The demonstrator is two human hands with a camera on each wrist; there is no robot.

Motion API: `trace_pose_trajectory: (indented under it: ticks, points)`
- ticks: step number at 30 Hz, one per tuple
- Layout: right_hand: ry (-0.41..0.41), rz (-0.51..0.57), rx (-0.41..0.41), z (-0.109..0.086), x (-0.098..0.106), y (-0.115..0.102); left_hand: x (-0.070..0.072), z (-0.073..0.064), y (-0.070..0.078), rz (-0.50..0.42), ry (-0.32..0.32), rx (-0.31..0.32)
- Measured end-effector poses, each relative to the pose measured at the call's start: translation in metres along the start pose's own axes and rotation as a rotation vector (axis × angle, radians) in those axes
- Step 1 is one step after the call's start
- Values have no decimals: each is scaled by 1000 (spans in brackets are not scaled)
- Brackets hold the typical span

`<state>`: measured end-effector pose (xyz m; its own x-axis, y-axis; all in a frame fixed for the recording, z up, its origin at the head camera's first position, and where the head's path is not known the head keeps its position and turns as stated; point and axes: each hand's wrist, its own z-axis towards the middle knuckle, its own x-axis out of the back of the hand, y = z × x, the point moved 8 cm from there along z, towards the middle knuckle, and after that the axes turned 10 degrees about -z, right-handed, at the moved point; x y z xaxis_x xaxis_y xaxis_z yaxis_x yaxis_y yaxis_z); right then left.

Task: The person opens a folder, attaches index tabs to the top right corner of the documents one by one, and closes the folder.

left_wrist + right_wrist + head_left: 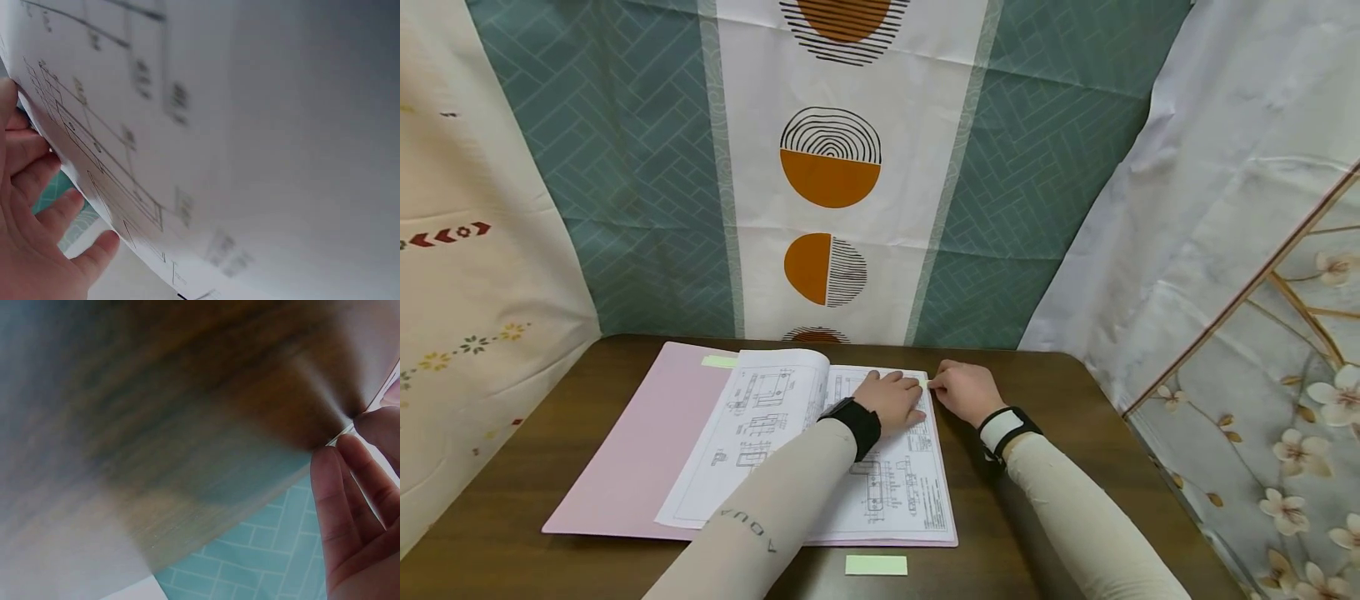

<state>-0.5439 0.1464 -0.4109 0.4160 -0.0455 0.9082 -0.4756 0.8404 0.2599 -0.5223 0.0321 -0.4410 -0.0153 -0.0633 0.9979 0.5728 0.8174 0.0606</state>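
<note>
A pink folder [640, 450] lies spread on the brown table, with printed technical drawing sheets [767, 467] in it turned to a two-page spread. My left hand [891, 404] rests on the upper part of the right-hand page [925, 508], fingers spread. At that page's upper right edge, my right hand [967, 390] pinches a small pale sticky note, mostly hidden by the fingers. In the right wrist view, the thumb and fingers [328, 487] meet at the thin edge of the paper. The left wrist view shows the left fingers [56, 212] beside the drawing page [144, 144].
One light green sticky note [876, 565] lies on the table [992, 533] in front of the folder. Another green sticky note [719, 362] is at the top of the pink cover. A patterned curtain [647, 167] hangs behind the table, with fabric on both sides.
</note>
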Motion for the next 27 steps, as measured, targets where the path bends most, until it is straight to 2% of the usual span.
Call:
trace_pose_trajectory:
  ticks: [4,10,14,17,21,23,27]
  points:
    - [-13,0,2,0,0,-2,4,-3,-1,-19,0,55]
    - [-25,-2,2,0,3,-2,11,-8,5,-11,9,99]
    - [-32,26,13,0,4,-4,14,-14,7,11,7,110]
    - [-49,37,5,-3,3,-5,17,-24,9,33,22,95]
    - [-78,57,-28,-8,5,-6,26,-49,16,69,75,47]
    - [-92,75,-33,-11,6,-9,31,-66,19,83,103,18]
    - [-124,83,-14,-21,9,-18,39,-104,27,62,110,-21]
